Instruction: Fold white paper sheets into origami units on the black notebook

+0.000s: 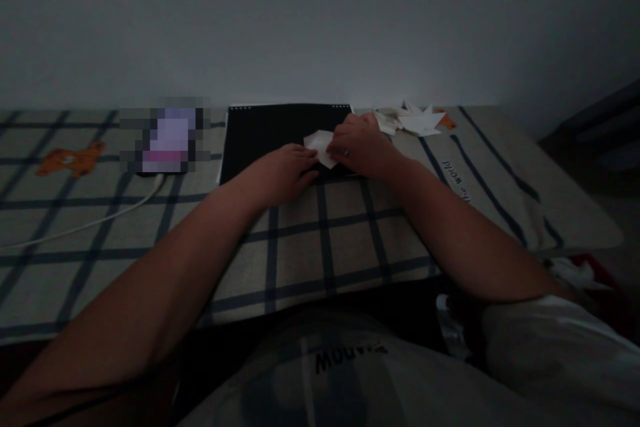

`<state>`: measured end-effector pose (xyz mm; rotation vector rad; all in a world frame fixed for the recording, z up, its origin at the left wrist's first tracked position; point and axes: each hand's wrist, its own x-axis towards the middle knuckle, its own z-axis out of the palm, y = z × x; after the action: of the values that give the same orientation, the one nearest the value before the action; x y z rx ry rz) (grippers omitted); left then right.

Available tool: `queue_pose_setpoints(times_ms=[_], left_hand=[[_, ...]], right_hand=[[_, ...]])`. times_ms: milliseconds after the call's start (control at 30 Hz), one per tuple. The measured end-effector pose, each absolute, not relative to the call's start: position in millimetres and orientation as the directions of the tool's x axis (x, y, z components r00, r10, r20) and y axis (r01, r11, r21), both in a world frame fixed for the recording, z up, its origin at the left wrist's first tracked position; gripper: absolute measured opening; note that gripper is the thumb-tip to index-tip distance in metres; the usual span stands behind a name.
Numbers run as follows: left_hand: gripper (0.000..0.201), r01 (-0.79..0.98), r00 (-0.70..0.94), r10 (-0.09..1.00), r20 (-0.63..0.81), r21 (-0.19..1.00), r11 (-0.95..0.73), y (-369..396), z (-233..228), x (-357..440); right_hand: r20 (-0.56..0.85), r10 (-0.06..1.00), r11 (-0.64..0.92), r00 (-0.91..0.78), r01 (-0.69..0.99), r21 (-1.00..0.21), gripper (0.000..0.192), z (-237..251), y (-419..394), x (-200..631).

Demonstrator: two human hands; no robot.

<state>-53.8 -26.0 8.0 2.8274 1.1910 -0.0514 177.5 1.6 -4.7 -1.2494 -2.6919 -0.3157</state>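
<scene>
A small piece of white folded paper with angled edges lies over a black sheet that has small punched holes along its far edge. From the left, my left hand reaches in with its fingers stretched out, the fingertips touching the paper's left edge and the thumb apart. My right hand is closed at the paper's right side, its curled fingers pinching that edge. The knuckles hide part of the paper there. Just beyond my right hand sit several white folded paper pieces with pointed tips.
A checked cloth covers the table, which meets a plain wall at the back. On the left, a phone with a blurred screen has a white cable running off to the left. Dark shapes stand beyond the table's right end.
</scene>
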Motion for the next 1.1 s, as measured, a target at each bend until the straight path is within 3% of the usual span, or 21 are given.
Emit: queue_pose_setpoints(times_ms=[200,400,667,1100], left_hand=[[0.052,0.683,0.73,0.679,-0.072,0.097,-0.724,-28,9,-57],[0.06,0.739,0.666,0.734,-0.13,-0.013,-0.673,-37,6,-52],[0.07,0.766,0.631,0.757,-0.168,-0.02,-0.643,-41,10,-49],[0.078,0.763,0.639,0.75,-0.17,0.019,-0.646,-42,10,-49]], right_hand=[[0.221,0.746,0.617,-0.628,0.777,0.124,0.029,-3,0,177],[0.25,0.742,0.617,-0.622,0.78,0.106,0.028,-1,-2,177],[0.194,0.704,0.676,-0.683,0.728,0.111,0.025,4,-2,180],[0.129,0.653,0.742,-0.747,0.664,0.093,0.036,10,-8,184]])
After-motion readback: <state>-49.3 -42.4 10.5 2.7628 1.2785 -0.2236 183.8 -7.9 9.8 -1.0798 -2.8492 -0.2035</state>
